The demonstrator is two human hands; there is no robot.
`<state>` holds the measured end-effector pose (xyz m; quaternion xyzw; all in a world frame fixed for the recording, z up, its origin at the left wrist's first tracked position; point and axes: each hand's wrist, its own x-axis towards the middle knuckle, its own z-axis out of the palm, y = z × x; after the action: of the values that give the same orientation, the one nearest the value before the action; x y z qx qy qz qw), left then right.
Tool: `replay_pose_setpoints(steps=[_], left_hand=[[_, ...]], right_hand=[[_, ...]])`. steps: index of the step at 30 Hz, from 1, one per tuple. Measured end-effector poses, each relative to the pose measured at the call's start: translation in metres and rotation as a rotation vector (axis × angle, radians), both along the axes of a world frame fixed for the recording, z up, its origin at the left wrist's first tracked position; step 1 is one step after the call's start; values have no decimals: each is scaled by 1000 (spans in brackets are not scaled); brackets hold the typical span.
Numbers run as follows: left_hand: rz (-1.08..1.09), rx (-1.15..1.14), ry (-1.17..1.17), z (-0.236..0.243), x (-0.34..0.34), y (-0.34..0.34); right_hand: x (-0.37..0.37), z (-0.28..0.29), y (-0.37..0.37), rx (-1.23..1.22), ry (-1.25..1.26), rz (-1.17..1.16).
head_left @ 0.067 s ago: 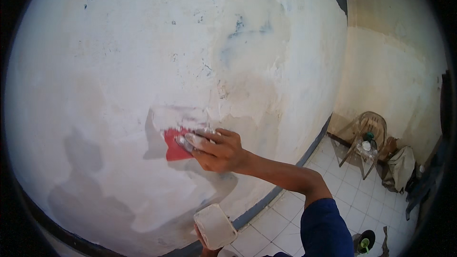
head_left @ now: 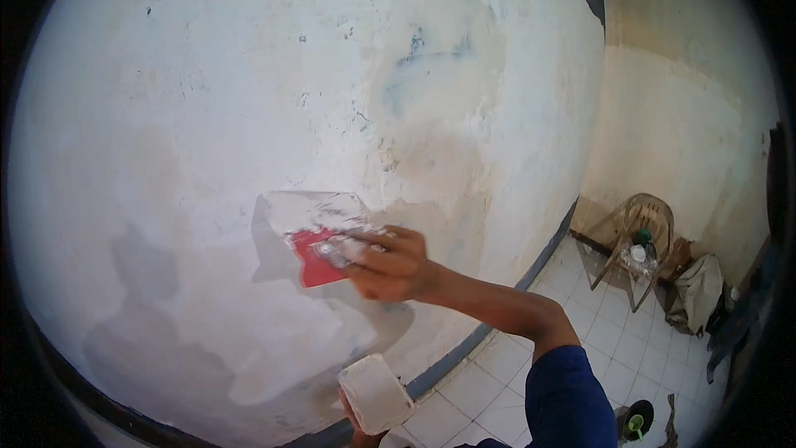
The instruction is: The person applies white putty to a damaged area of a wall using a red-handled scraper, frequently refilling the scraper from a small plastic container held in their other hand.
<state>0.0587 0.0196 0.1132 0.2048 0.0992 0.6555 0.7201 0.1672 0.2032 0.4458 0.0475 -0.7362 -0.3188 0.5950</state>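
My right hand [head_left: 388,264] is closed around a red putty spreader [head_left: 319,261] smeared with white putty. The spreader's blade lies against the whitish wall [head_left: 207,133], left of a beige damp-looking patch, and white putty coats its upper part. White smears also cover my fingers. Lower down, close to the foot of the wall, my left hand [head_left: 352,416] grips a rectangular off-white container [head_left: 376,394] by its left side. Most of that hand is hidden behind the container, and what the container holds cannot be made out.
To the right, a brown chair [head_left: 648,220] with a green item and a white item on it stands by the far wall. A pale sack [head_left: 696,294] slumps beside it. A dark round container with something green inside [head_left: 636,421] sits on the white tiled floor [head_left: 477,390].
My right hand and the red spreader have shifted slightly down and to the right along the wall. My left hand and the container are almost unmoved.
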Motion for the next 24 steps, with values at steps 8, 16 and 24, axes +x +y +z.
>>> replay_pose_setpoints(steps=[8,16,24], left_hand=[[-24,-10,-115,9,0,5],[-66,-20,-351,13,-5,3],[-66,-59,-688,30,12,-12]], right_hand=[[64,51,99,2,476,-340],[84,-51,74,-192,198,-211],[81,26,124,-430,740,-436]])
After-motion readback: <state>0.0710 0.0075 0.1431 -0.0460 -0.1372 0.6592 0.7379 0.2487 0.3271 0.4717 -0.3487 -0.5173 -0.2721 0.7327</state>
